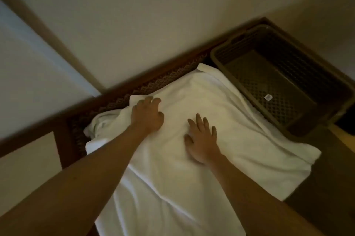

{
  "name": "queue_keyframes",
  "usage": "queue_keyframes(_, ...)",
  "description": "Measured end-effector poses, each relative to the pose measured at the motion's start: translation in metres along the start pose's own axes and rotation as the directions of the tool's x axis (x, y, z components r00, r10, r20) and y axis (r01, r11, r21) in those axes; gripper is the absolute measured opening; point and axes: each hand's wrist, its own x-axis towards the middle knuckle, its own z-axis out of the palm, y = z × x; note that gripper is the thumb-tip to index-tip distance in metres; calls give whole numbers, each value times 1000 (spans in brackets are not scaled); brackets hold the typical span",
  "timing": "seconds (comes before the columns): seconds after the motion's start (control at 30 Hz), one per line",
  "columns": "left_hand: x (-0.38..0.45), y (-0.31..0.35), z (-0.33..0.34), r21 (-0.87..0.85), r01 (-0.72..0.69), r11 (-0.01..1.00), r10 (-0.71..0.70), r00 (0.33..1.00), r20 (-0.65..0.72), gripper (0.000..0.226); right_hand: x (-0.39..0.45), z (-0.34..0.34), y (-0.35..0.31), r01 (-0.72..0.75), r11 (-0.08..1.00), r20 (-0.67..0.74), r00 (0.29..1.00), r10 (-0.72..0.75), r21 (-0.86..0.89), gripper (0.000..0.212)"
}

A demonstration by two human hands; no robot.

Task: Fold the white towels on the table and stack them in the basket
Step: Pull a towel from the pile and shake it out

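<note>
Dark wooden worktop (63, 139) carries a spread white towel (192, 159); left hand (147, 115) grips its edge, right hand (201, 139) presses flat with fingers spread. Brown basket (221, 57) holds only a small tag (267, 97).

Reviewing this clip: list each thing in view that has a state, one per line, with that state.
white towel: spread over the table, not yet folded, wrinkled
bunched towel: crumpled at the far left edge
basket: on the table, no towels inside, only a small tag
left hand: fingers curled on the towel's far edge
right hand: flat, pressing the towel
</note>
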Motion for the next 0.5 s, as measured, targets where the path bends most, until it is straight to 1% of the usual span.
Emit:
queue_keyframes(0.03, 9, -6, -1, 112, 88, 990, -95, 994, 60, 61, 5, 6, 2, -3, 1000, 20, 1000, 4, -19, 63)
queue_keyframes(0.07, 14, -9, -2, 189, 158, 969, -176, 981, 79, 64, 10, 9, 3, -23, 1000, 43, 999, 24, -15, 63)
queue_keyframes(0.1, 18, -17, -2, 235, 208, 949, -238, 965, 107, 65, 13, 16, 5, -46, 999, 73, 996, 47, -23, 63)
queue_keyframes(0.13, 20, -23, -4, 236, 247, 940, -281, 951, 126, 64, 13, 20, 5, -64, 998, 102, 993, 66, -18, 62)
queue_keyframes(0.2, 16, -30, 0, 227, 253, 940, -280, 955, 97, 58, 14, 30, 6, -71, 997, 125, 989, 74, -25, 62)
queue_keyframes(0.33, 6, -36, -2, 217, 261, 940, -260, 965, -36, 43, 18, 31, 8, -73, 996, 142, 987, 80, -56, 62)
queue_keyframes(0.4, -1, -35, -1, 191, 214, 958, -194, 974, -120, 37, 18, 31, 8, -71, 996, 151, 985, 79, -59, 62)
queue_keyframes(0.43, -5, -33, 0, 141, 182, 973, -157, 973, -169, 32, 18, 31, 8, -71, 996, 159, 984, 80, -60, 62)
queue_keyframes(0.5, -16, -29, -1, 3, 65, 998, -62, 964, -260, 21, 19, 28, 7, -79, 995, 177, 980, 88, -60, 63)
